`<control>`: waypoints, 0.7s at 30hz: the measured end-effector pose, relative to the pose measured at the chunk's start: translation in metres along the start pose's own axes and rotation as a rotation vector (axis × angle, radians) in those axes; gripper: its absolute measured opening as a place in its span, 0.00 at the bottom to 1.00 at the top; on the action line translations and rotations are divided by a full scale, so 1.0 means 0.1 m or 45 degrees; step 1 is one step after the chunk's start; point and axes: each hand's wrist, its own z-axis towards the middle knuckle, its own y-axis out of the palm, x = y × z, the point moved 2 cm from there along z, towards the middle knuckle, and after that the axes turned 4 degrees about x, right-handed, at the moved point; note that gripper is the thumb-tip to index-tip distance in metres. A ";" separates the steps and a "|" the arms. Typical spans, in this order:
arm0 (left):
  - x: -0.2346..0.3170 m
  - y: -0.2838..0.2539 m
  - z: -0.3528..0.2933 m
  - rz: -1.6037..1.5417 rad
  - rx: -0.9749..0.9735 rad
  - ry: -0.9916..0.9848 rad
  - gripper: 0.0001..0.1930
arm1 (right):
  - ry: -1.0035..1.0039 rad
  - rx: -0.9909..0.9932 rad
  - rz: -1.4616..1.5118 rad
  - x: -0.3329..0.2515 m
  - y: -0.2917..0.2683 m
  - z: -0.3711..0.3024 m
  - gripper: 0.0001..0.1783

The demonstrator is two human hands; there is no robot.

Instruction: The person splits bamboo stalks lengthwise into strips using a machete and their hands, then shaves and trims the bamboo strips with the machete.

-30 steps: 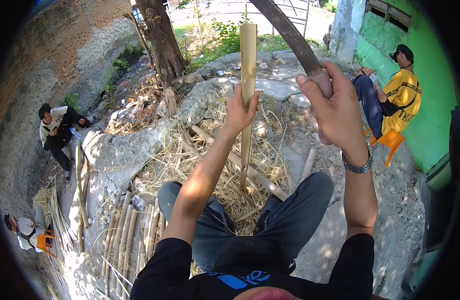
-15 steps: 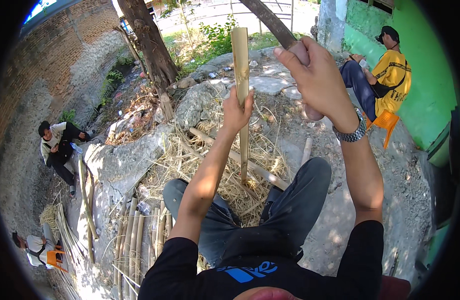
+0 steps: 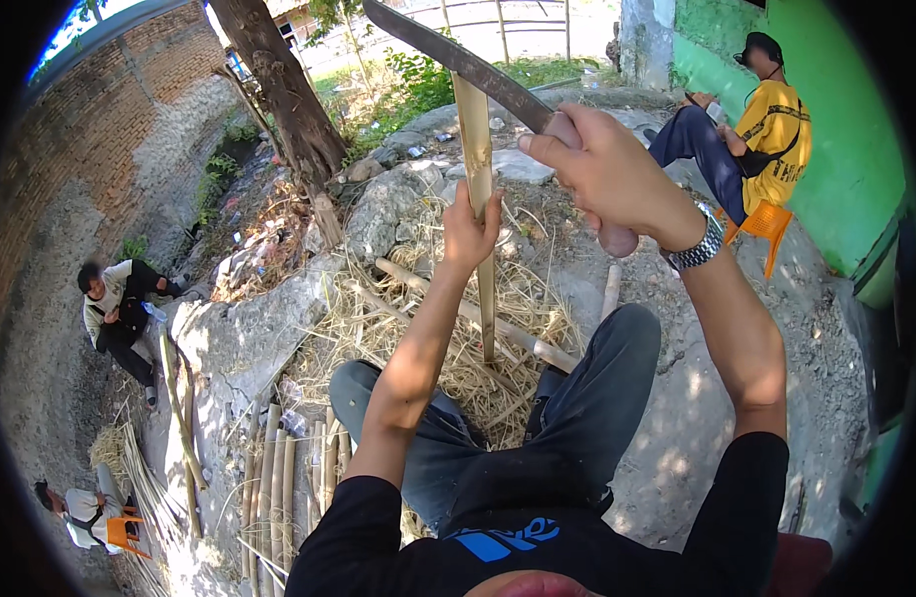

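My left hand (image 3: pixel 470 231) grips a split bamboo piece (image 3: pixel 475 134) around its middle and holds it upright. The bamboo's lower end reaches down into the pile of shavings between my legs. In my right hand (image 3: pixel 617 179) is the wooden handle of a machete (image 3: pixel 478 75), with the fingers wrapped round it. Its long dark blade slants up to the left and lies across the bamboo's top end; whether it has cut in I cannot tell. A metal watch (image 3: pixel 699 242) is on my right wrist.
Pale shavings (image 3: pixel 428 328) and a bamboo pole (image 3: pixel 528 343) lie before my knees. Several bamboo poles (image 3: pixel 277 488) lie at lower left. One person (image 3: pixel 771 129) sits on an orange stool at right; two people (image 3: pixel 120 298) (image 3: pixel 85 512) sit at left. A tree trunk (image 3: pixel 279 90) stands beyond.
The machete has come down and leftward from its raised place, and its blade now meets the top of the bamboo. My left hand keeps its hold almost unmoved.
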 end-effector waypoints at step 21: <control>-0.10 0.01 -0.03 0.154 -0.011 0.074 0.11 | -0.263 0.295 -0.140 -0.04 -0.01 0.05 0.19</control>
